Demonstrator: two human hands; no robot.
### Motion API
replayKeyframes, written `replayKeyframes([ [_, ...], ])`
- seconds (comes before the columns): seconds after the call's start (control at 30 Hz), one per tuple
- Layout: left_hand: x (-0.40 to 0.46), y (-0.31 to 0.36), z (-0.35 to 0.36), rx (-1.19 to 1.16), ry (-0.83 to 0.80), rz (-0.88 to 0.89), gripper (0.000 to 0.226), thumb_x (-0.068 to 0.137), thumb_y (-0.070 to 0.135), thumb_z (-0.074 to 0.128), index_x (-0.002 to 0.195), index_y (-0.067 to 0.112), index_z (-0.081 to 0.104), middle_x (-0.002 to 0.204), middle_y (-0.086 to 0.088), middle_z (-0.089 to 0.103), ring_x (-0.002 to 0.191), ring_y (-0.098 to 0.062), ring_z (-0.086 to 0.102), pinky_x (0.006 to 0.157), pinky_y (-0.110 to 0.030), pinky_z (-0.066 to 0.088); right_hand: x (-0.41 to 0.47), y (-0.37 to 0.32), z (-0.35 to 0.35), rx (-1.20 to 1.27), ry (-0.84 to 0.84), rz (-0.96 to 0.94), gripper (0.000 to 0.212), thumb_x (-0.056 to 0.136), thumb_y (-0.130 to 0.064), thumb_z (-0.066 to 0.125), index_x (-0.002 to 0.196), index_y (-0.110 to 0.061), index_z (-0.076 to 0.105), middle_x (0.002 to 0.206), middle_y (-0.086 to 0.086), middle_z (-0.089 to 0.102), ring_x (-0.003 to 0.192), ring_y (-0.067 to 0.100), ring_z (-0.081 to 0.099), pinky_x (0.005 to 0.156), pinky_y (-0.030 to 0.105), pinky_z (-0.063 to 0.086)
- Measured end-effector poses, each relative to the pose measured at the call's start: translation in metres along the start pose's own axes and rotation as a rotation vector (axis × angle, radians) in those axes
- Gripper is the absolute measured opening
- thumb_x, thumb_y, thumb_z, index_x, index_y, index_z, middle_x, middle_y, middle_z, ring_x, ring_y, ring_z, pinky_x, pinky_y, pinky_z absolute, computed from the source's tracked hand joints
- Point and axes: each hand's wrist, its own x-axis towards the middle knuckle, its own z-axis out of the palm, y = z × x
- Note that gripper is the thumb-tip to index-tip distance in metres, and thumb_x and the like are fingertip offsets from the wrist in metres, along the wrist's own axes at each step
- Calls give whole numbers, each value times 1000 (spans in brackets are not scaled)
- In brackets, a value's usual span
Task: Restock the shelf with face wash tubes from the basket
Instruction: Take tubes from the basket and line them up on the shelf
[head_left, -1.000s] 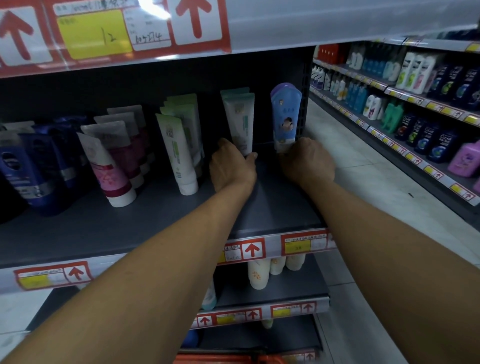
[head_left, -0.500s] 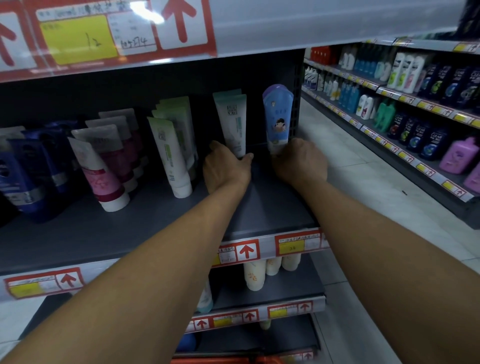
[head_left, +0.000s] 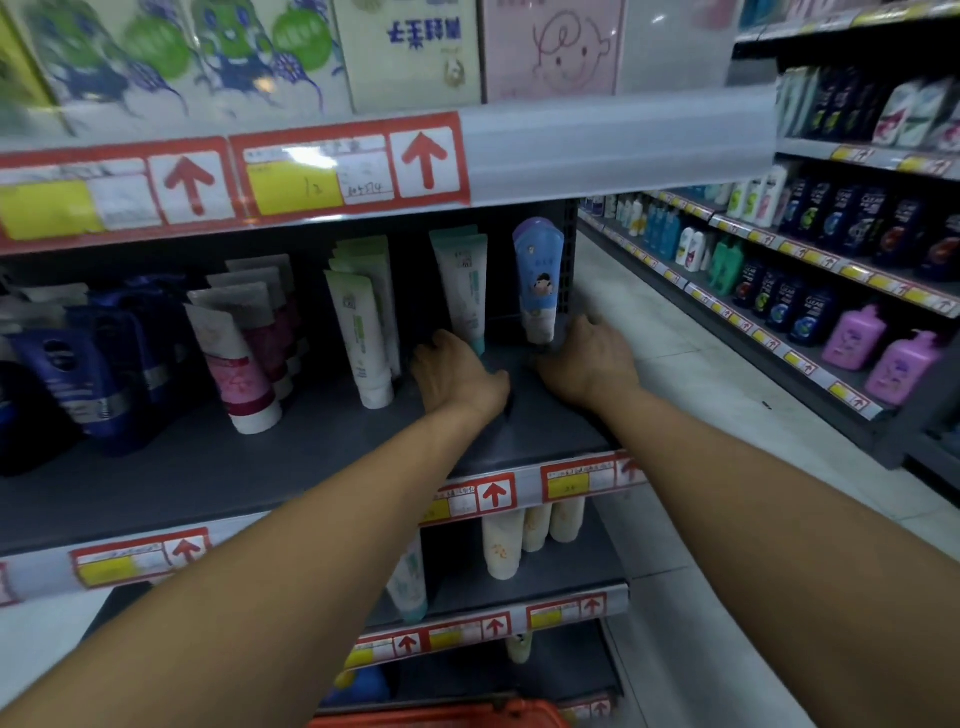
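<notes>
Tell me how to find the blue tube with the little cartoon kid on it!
Look at the dark grey metal shelf both hands reach into, and go to its far right end. The light blue plastic tube stands there, just above the right hand. Its neighbours are white-and-green; only this one has a cartoon child.

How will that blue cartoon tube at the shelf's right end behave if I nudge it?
The blue tube stands tall on its narrow cap, leaning slightly, so it would probably tip rather than slide. Its body looks like soft plastic, likely to give when squeezed. The right hand sits at its base, so any nudge should stay low.
</notes>
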Motion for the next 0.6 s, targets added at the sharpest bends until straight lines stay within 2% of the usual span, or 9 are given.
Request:
replayKeyframes([
  [0.07, -12, -4, -6, 8, -85, 76, 68, 87, 34, 77, 142, 7, 48, 145, -17, 47, 135, -34, 46, 110, -40, 43, -14, -3, -6, -62, -23, -61, 64, 90, -50, 61, 139, -10, 49, 135, 15, 54, 123, 33, 52, 97, 36, 44],
  [0.2, -39, -15, -26, 48, -190, 218, 56, 90, 33, 72, 139, 11, 54, 140, -12, 52, 131, -29, 50, 107, -36, 46, -49, -13, -10, -150, -177, -126, 65, 94, -55, 49, 140, -10, 50, 135, 14, 53, 125, 31, 50, 98, 40, 44],
  [0.33, -69, -24, -56, 113, -207, 317, 41, 90, 30, 69, 127, 15, 60, 130, -7, 59, 122, -25, 56, 99, -38, 51, -83, -19, -13, -115, -105, -150, 45, 97, -50, 46, 110, -9, 60, 116, 12, 57, 111, 29, 53, 84, 37, 44],
  [0.47, -98, -41, -84, 169, -184, 406, 30, 88, 30, 67, 115, 17, 62, 117, -4, 62, 108, -22, 60, 89, -37, 53, -118, -28, -20, -127, -38, -196, 29, 93, -42, 49, 82, -15, 49, 92, 5, 50, 99, 27, 55, 73, 32, 40],
  [0.53, -110, -52, -96, 193, -165, 440, 28, 88, 30, 66, 112, 17, 62, 114, -4, 62, 105, -22, 60, 86, -37, 54, -133, -34, -23, -149, -22, -233, 28, 92, -41, 50, 81, -16, 46, 89, 4, 47, 98, 27, 54, 74, 33, 42],
  [0.6, -123, -65, -108, 190, -143, 457, 28, 87, 30, 65, 111, 16, 62, 114, -4, 62, 106, -23, 59, 86, -37, 53, -149, -43, -26, -184, -14, -262, 27, 92, -41, 50, 87, -15, 52, 97, 8, 53, 102, 27, 52, 80, 36, 45],
])
